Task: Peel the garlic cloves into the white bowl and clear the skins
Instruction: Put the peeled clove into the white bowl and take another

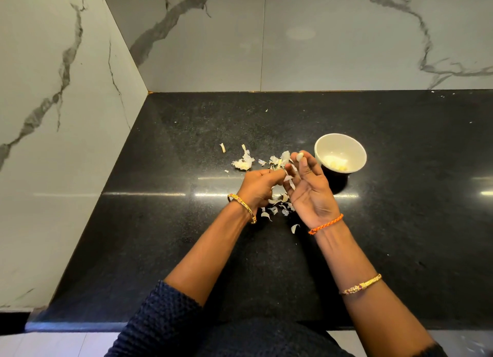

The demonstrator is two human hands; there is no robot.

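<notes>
Head view: right hand pinches garlic clove, long axis pointing away.

You were in a home kitchen: a polished black granite counter ran into a corner at ten o'clock, walled by glossy grey-veined marble tiles from nine to two.

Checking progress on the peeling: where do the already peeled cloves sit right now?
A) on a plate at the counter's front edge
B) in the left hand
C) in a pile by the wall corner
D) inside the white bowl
D: pale peeled cloves lie at the bottom of the white bowl, right of the hands.
</notes>
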